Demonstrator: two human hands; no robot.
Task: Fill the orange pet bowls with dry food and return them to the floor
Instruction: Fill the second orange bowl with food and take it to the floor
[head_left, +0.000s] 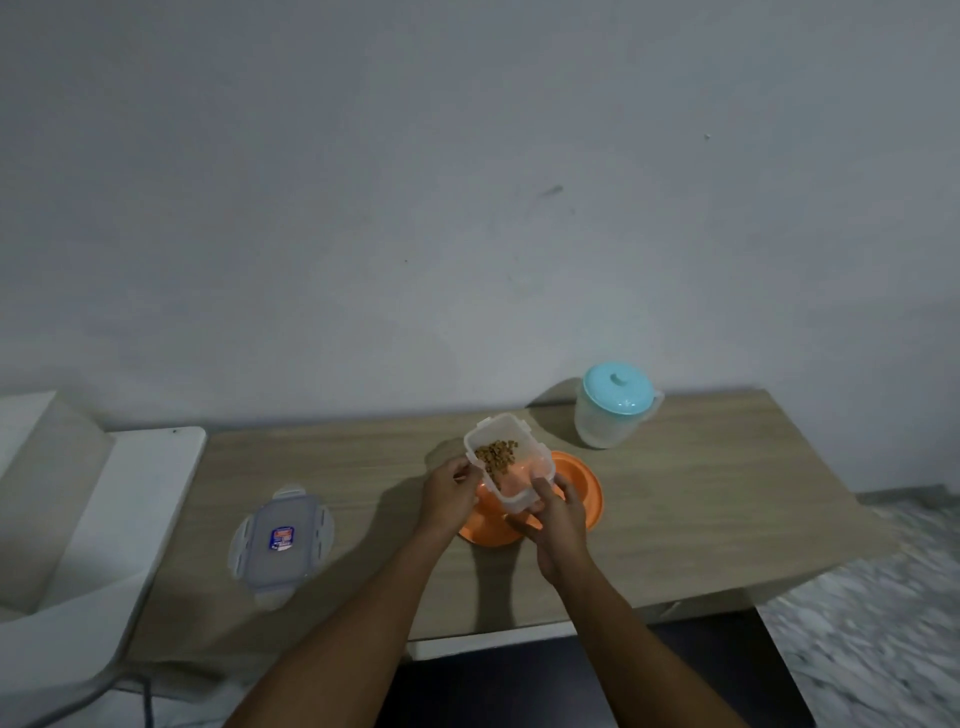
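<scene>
An orange pet bowl sits on the wooden table, mostly hidden behind my hands. Above it I hold a clear plastic food container, tilted toward me, with brown dry food lying in it. My left hand grips the container's left side. My right hand holds its lower near end from below. Whether there is a second orange bowl under my hands, I cannot tell.
The container's clear lid with a blue and red label lies on the table to the left. A translucent jug with a light blue lid stands at the back right. A white chair stands at the left. Speckled floor shows at the right.
</scene>
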